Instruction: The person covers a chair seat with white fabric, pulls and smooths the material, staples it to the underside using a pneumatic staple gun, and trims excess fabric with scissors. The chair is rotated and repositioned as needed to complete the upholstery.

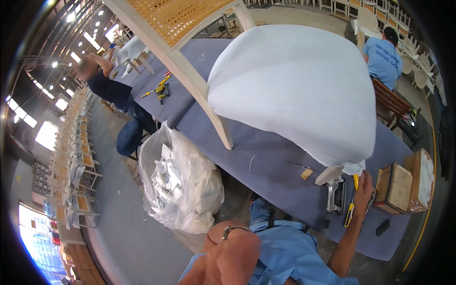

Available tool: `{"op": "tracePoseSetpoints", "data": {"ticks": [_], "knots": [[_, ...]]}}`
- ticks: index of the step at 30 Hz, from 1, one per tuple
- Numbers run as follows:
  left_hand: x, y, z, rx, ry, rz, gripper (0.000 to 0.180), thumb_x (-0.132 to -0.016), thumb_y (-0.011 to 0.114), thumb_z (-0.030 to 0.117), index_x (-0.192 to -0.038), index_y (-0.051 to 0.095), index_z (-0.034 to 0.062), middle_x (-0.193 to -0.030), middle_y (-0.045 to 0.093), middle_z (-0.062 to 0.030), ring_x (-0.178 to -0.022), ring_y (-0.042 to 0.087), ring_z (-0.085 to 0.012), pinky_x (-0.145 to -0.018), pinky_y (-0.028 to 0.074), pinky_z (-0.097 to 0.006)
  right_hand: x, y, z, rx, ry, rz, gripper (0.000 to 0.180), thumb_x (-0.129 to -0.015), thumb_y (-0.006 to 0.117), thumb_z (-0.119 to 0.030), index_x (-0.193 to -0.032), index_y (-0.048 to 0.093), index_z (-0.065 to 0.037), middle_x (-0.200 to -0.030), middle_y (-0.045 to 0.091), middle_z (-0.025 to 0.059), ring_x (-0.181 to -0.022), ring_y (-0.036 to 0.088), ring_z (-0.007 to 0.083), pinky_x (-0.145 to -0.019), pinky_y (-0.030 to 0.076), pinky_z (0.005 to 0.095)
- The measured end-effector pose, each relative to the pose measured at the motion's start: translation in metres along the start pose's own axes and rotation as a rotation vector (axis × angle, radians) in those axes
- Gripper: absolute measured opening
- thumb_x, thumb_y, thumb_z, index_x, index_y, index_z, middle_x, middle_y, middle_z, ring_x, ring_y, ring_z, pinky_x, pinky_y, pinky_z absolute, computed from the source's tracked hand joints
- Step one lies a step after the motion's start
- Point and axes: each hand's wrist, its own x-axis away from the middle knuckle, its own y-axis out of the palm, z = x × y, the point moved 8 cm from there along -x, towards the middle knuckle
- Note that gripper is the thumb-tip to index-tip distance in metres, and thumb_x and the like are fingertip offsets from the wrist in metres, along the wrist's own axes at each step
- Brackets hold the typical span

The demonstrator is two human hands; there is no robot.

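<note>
White seat cushion (289, 90) of upturned chair on blue-covered bench (266, 166), right hand (365, 183) pinching fabric corner at its lower edge, yellow knife (350, 209) and stapler (335, 195) just below, left hand out of frame, bag of scraps (183, 187) left

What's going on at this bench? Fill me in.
A person in a blue shirt is working on a chair laid over a long table covered in blue-grey cloth. Its seat is wrapped in white fabric. The right hand reaches up to the fabric's lower corner, with a yellow-handled tool beside it. The left hand is down low, close to the camera, a watch on its wrist. A staple gun lies on the table nearby, and a clear bag of white offcuts sits on the floor.
</note>
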Motion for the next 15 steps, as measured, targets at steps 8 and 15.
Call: {"op": "tracePoseSetpoints", "data": {"ticks": [8,15], "knots": [[-0.031,-0.051,0.009,0.004,0.103,0.045,0.057,-0.100,0.058,0.019,-0.153,0.040,0.0284,-0.156,0.041,0.0121,-0.106,0.062,-0.0142,-0.088,0.044,-0.029,0.014,0.078,0.015,-0.099,0.135,0.219,0.054,-0.104,0.049,-0.028,-0.143,0.039,0.009,-0.146,0.045,0.0243,-0.137,0.042,0.0359,-0.115,0.031,0.0396],[-0.053,-0.171,-0.026,-0.069,0.254,0.128,0.061,-0.102,0.049,0.042,-0.155,0.033,0.0163,-0.144,0.051,-0.0058,-0.102,0.061,-0.0207,-0.087,0.046,-0.036,0.036,0.090,0.023,-0.399,0.280,0.484,0.047,-0.103,0.049,-0.026,-0.136,0.048,0.009,-0.134,0.056,0.0198,-0.120,0.056,0.0296,-0.105,0.043,0.0407]]}}
